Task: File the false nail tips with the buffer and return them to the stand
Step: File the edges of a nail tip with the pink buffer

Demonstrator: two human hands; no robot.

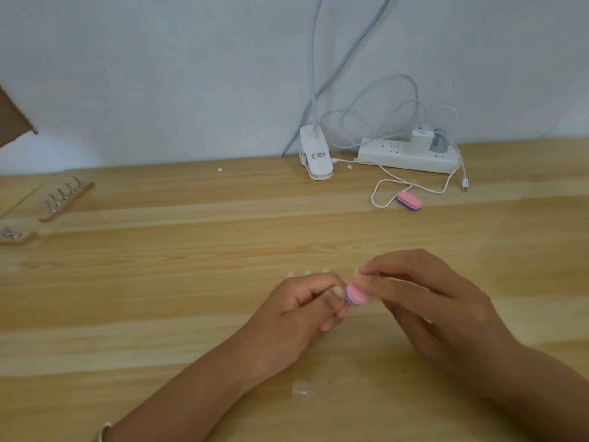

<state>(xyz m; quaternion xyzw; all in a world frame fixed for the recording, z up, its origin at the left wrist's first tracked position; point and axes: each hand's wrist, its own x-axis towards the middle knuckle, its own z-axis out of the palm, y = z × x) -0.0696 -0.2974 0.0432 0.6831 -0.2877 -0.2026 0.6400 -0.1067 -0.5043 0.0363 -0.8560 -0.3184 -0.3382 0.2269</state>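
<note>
At the middle of the pale wooden table (159, 282), a small pink-and-purple foam buffer block (357, 295) meets the curled, pinched fingertips of the left hand (296, 317). What they hold is hidden, so I cannot tell. Filing well likely calls for short, light strokes against a steady pinch. The right hand (430, 301) grips the buffer from above, wrist angled inward. A clear plastic nail tip (302, 389) lies between the forearms, and the wooden stand (65, 199) with metal clips sits far left.
</note>
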